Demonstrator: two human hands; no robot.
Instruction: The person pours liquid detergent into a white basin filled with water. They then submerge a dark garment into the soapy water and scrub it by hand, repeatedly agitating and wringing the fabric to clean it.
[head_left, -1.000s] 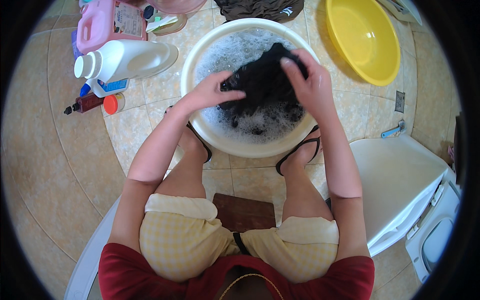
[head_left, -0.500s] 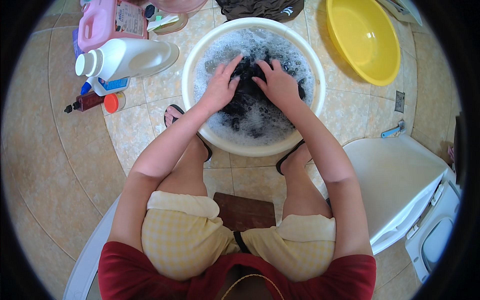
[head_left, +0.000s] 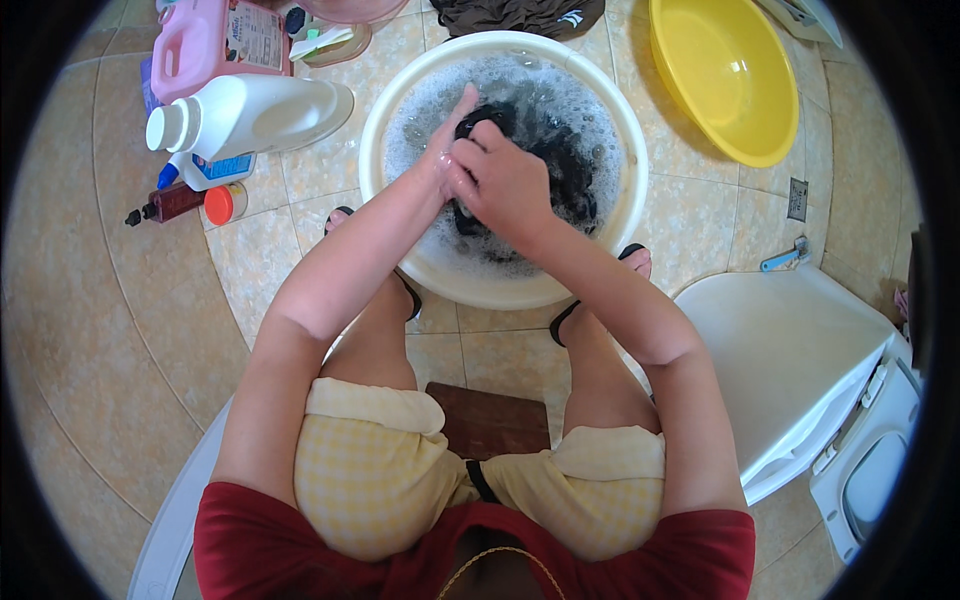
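A round cream-white tub holds foamy water with a dark, wet black cloth in it. Over the tub's left half my two hands meet. My right hand is closed, its curled fingers gripping a bunched part of the cloth against my left wrist and palm. Turned on edge, my left hand points one digit up toward the far rim; the cloth lies against its palm side, and its other fingers are mostly hidden behind the right hand and the cloth. Part of the cloth stays in the suds to the right.
At left stand a pink jug, a white bottle, a blue-capped bottle and a red-lidded jar. A yellow basin sits at far right, dark brown cloth beyond the tub. A blue-handled tool lies near a white fixture.
Both hands were apart, spread over the black cloth. Now my right hand has moved left and nearer, closing on the cloth at my left hand, which has turned on edge.
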